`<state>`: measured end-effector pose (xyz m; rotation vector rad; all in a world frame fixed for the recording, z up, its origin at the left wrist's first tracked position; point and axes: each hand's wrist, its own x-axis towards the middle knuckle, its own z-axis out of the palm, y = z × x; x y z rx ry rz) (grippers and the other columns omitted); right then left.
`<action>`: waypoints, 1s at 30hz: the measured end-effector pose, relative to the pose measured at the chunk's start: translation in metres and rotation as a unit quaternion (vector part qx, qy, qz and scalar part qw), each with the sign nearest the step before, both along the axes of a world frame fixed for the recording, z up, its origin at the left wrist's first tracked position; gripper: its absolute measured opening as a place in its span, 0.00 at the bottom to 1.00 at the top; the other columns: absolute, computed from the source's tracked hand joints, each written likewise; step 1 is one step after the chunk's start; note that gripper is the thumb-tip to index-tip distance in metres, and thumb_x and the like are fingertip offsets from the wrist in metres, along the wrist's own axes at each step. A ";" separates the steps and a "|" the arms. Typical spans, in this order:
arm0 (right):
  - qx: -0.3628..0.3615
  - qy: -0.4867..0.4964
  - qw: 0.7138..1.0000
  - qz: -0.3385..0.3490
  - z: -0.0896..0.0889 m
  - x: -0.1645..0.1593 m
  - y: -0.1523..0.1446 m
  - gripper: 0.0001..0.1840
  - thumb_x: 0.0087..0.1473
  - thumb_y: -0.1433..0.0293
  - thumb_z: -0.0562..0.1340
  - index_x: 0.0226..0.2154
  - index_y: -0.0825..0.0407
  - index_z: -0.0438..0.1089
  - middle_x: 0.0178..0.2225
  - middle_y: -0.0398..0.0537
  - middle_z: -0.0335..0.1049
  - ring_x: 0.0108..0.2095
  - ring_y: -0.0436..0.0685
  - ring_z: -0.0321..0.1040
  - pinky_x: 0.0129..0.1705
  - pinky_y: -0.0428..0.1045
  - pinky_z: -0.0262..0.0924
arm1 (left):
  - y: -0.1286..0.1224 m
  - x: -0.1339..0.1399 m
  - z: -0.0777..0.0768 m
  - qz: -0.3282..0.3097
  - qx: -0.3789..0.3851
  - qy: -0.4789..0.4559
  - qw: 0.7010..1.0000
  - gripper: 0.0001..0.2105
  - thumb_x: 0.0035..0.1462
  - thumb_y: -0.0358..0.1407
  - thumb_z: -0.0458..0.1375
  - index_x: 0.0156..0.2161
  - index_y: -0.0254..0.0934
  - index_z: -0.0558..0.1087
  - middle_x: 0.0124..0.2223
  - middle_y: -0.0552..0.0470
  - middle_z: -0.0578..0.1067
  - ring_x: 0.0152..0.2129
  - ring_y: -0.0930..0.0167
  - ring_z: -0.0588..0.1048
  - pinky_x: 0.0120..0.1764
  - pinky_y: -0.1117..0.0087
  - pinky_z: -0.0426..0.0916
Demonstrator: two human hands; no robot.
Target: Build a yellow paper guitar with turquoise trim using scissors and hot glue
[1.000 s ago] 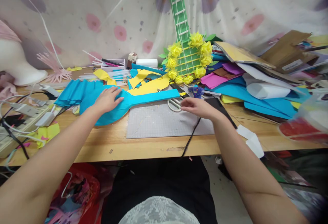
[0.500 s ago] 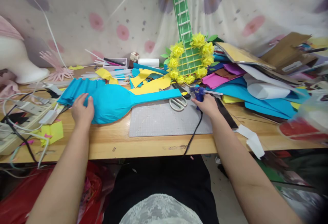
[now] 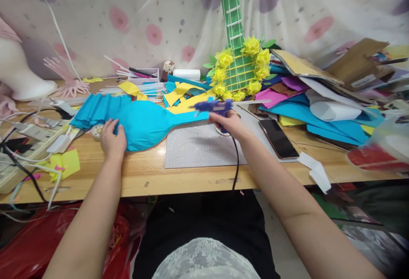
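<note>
On the left lies a power strip (image 3: 32, 153), then pleated paper (image 3: 101, 109). The person's left hand (image 3: 113, 140) rests at the left edge of the blue guitar (image 3: 145, 126), thumb spread from fingers. The guitar's neck points right, over the mat (image 3: 191, 153). The right hand (image 3: 232, 123) curls its fingers around the glue gun (image 3: 220, 107), above the neck. Farther right lies a phone (image 3: 278, 139).

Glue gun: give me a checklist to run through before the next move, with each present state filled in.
1. Glue gun gripped: ok, in the right hand.
2. Glue stick loaded: ok, it sticks out behind.
3. Nozzle hot: cannot tell.
4. Left hand on the blue shape: ok, at its left edge.
5. Cord away from the front of the table: not ok, it runs down to that edge.
</note>
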<state>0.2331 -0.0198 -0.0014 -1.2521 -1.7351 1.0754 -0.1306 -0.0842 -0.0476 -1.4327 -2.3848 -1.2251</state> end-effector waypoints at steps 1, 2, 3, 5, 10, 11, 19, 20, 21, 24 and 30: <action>-0.028 -0.024 0.998 0.058 0.000 -0.013 -0.004 0.23 0.45 0.49 0.61 0.26 0.54 0.71 0.17 0.42 0.62 0.17 0.47 0.55 0.20 0.46 0.53 | 0.000 -0.001 -0.003 0.006 0.018 -0.010 1.000 0.17 0.56 0.33 0.51 0.49 0.29 0.71 0.56 0.41 0.68 0.55 0.64 0.64 0.58 0.61 0.56; -0.043 -0.039 0.995 0.087 -0.001 -0.025 -0.006 0.22 0.43 0.50 0.63 0.25 0.54 0.71 0.16 0.41 0.61 0.16 0.46 0.54 0.20 0.45 0.51 | 0.000 -0.003 -0.005 0.012 0.033 -0.019 0.999 0.17 0.55 0.31 0.51 0.49 0.29 0.72 0.56 0.42 0.68 0.55 0.65 0.64 0.58 0.62 0.56; -0.055 -0.045 0.992 0.100 -0.004 -0.034 -0.009 0.22 0.43 0.50 0.63 0.24 0.54 0.71 0.15 0.40 0.59 0.16 0.46 0.53 0.19 0.45 0.50 | 0.001 -0.005 -0.008 0.015 0.044 -0.027 0.999 0.17 0.55 0.29 0.51 0.48 0.29 0.73 0.55 0.42 0.69 0.55 0.65 0.64 0.58 0.62 0.56; -0.066 -0.043 0.992 0.098 -0.012 -0.047 -0.012 0.24 0.44 0.49 0.62 0.22 0.54 0.70 0.14 0.40 0.58 0.16 0.46 0.53 0.20 0.45 0.51 | 0.001 -0.009 -0.011 0.012 0.051 -0.036 0.998 0.17 0.54 0.28 0.51 0.48 0.29 0.73 0.56 0.41 0.68 0.56 0.64 0.63 0.59 0.62 0.55; -0.037 -0.068 0.995 0.070 -0.028 -0.051 -0.016 0.22 0.43 0.51 0.63 0.29 0.54 0.73 0.23 0.46 0.70 0.24 0.51 0.65 0.28 0.46 0.58 | 0.004 -0.012 -0.013 0.024 0.055 -0.040 0.997 0.16 0.54 0.27 0.52 0.48 0.29 0.73 0.56 0.41 0.68 0.57 0.64 0.61 0.59 0.61 0.53; -0.023 -0.076 0.995 0.067 -0.030 -0.051 -0.017 0.23 0.43 0.51 0.63 0.32 0.53 0.74 0.25 0.47 0.72 0.28 0.53 0.67 0.31 0.47 0.59 | 0.005 -0.012 -0.013 0.025 0.054 -0.041 0.997 0.16 0.54 0.26 0.52 0.48 0.29 0.73 0.56 0.41 0.68 0.57 0.64 0.61 0.59 0.61 0.53; 0.062 -0.143 0.983 0.097 -0.037 -0.067 -0.018 0.24 0.45 0.52 0.64 0.43 0.47 0.72 0.42 0.47 0.74 0.44 0.59 0.69 0.43 0.50 0.60 | 0.004 -0.008 -0.012 0.029 0.059 -0.050 0.997 0.15 0.55 0.26 0.52 0.47 0.29 0.74 0.56 0.41 0.68 0.56 0.64 0.63 0.59 0.60 0.55; 0.068 -0.150 0.981 0.104 -0.038 -0.069 -0.017 0.24 0.45 0.52 0.63 0.43 0.47 0.72 0.43 0.47 0.74 0.44 0.59 0.69 0.43 0.50 0.60 | 0.004 -0.009 -0.012 0.029 0.060 -0.051 0.996 0.15 0.55 0.26 0.52 0.47 0.29 0.74 0.56 0.40 0.68 0.56 0.64 0.63 0.59 0.60 0.55; 0.072 -0.156 0.979 0.110 -0.038 -0.070 -0.017 0.24 0.46 0.51 0.63 0.42 0.46 0.72 0.42 0.47 0.74 0.43 0.60 0.69 0.43 0.50 0.60 | 0.004 -0.009 -0.012 0.029 0.062 -0.053 0.996 0.16 0.55 0.26 0.52 0.47 0.28 0.74 0.55 0.40 0.68 0.56 0.64 0.63 0.59 0.61 0.55; 0.081 -0.166 0.975 0.120 -0.037 -0.072 -0.017 0.23 0.46 0.50 0.62 0.41 0.46 0.73 0.42 0.47 0.74 0.42 0.60 0.70 0.42 0.50 0.60 | 0.005 -0.012 -0.013 0.022 0.077 -0.053 0.995 0.16 0.55 0.26 0.51 0.48 0.26 0.73 0.56 0.38 0.68 0.56 0.64 0.63 0.59 0.62 0.54; 0.074 -0.187 0.971 0.129 -0.031 -0.074 -0.020 0.23 0.47 0.51 0.62 0.41 0.48 0.72 0.42 0.48 0.74 0.42 0.59 0.70 0.40 0.49 0.60 | 0.004 -0.015 -0.014 0.017 0.113 -0.044 0.992 0.16 0.54 0.25 0.50 0.48 0.25 0.72 0.55 0.37 0.68 0.55 0.66 0.64 0.59 0.63 0.55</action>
